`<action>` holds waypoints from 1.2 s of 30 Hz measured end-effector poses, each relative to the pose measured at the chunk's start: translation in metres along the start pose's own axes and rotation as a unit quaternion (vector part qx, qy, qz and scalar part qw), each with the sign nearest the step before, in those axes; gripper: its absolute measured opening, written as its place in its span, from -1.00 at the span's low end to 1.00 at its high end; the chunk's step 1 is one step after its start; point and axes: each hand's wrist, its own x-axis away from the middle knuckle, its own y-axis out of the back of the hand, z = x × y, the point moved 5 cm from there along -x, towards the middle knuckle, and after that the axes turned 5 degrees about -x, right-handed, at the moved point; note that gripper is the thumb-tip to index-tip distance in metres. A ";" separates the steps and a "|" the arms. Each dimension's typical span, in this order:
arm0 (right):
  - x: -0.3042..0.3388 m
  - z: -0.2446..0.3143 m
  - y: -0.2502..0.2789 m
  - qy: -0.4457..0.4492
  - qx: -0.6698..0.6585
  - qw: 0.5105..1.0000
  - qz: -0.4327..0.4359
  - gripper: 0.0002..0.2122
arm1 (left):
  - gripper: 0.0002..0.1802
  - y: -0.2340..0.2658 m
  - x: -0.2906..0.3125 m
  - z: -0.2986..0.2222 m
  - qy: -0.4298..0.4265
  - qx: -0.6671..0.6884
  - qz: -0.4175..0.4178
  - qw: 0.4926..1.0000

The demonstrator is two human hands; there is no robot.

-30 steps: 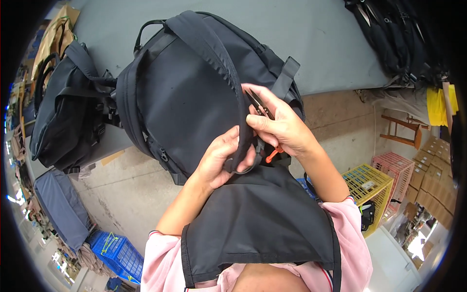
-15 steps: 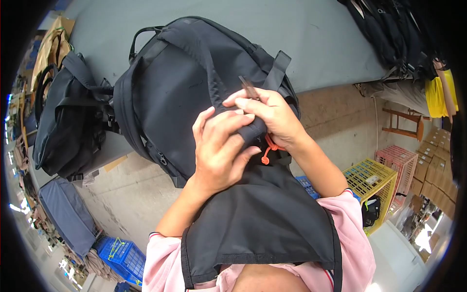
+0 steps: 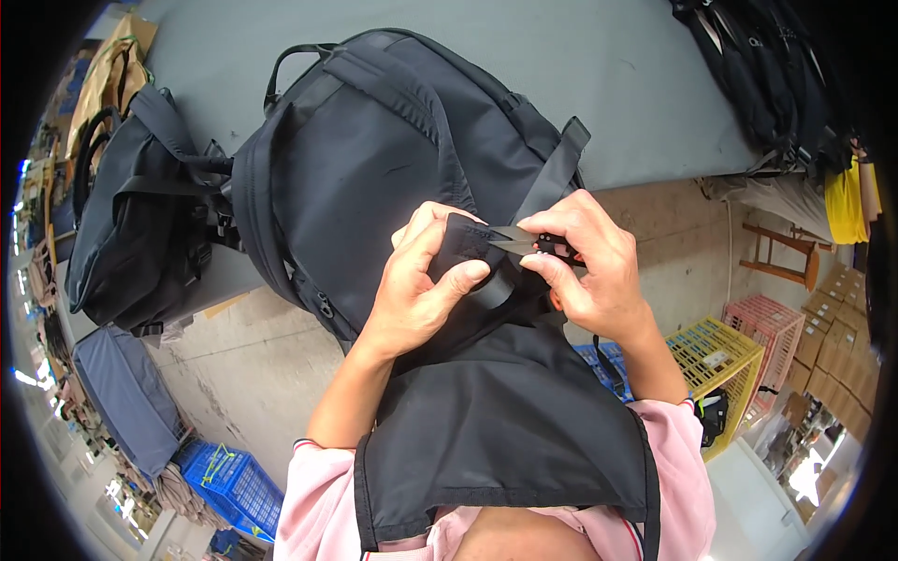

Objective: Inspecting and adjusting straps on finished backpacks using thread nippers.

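Observation:
A large black backpack (image 3: pixel 365 178) lies over the table's near edge, against my black apron. Pinched in my left hand (image 3: pixel 421 271) is the stitched end of its black strap (image 3: pixel 464 241), held up between thumb and fingers. My right hand (image 3: pixel 594 257) grips a pair of thread snips (image 3: pixel 558 249) with a black body. Their metal blades point left and meet the edge of the strap end, by my left fingertips. A loose webbing strap (image 3: pixel 558 168) rises from the bag just beyond my right hand. Part of an orange cord shows under that hand.
Another black backpack (image 3: pixel 140 215) leans at the left of the grey table (image 3: pixel 636 103). More black bags (image 3: pixel 762 84) lie at the far right. Below stand a blue crate (image 3: pixel 229 486), a yellow crate (image 3: pixel 716 355), a pink crate (image 3: pixel 767 327) and a wooden stool (image 3: pixel 778 255).
My hands have drawn apart a little, the right one moving right and down. The snips have swung from pointing up to pointing left at the strap end, which now faces upward.

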 end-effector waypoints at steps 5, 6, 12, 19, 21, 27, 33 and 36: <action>-0.007 0.005 -0.002 0.094 0.081 0.992 0.030 -0.76 | -0.63 -0.001 -0.002 -0.003 -0.014 -0.024 0.004 1.000; -0.007 0.005 -0.003 0.094 0.080 0.992 0.030 -0.76 | -0.63 -0.001 -0.002 -0.003 -0.014 -0.024 0.003 1.000; 0.000 0.006 -0.003 0.146 0.133 0.980 -0.009 -0.76 | -0.63 -0.001 -0.002 -0.001 0.008 -0.005 0.011 1.000; -0.003 0.005 -0.002 0.104 0.096 0.990 0.019 -0.75 | -0.62 -0.002 -0.002 -0.001 0.006 -0.041 0.021 0.999; -0.003 0.006 -0.004 0.111 0.119 0.986 0.032 -0.75 | -0.62 -0.002 -0.001 -0.002 0.003 -0.049 0.021 0.999; 0.008 0.001 0.001 0.133 0.094 0.986 -0.024 -0.74 | -0.62 0.001 0.003 -0.012 -0.006 -0.112 0.013 0.994; 0.046 -0.061 0.038 -0.195 -0.155 0.961 -0.119 -0.78 | -0.42 0.035 0.014 -0.033 -0.038 -0.255 0.024 0.966; 0.063 -0.089 0.040 -0.245 -0.231 0.926 -0.171 -0.80 | -0.65 0.026 0.000 -0.032 -0.031 -0.342 0.031 0.939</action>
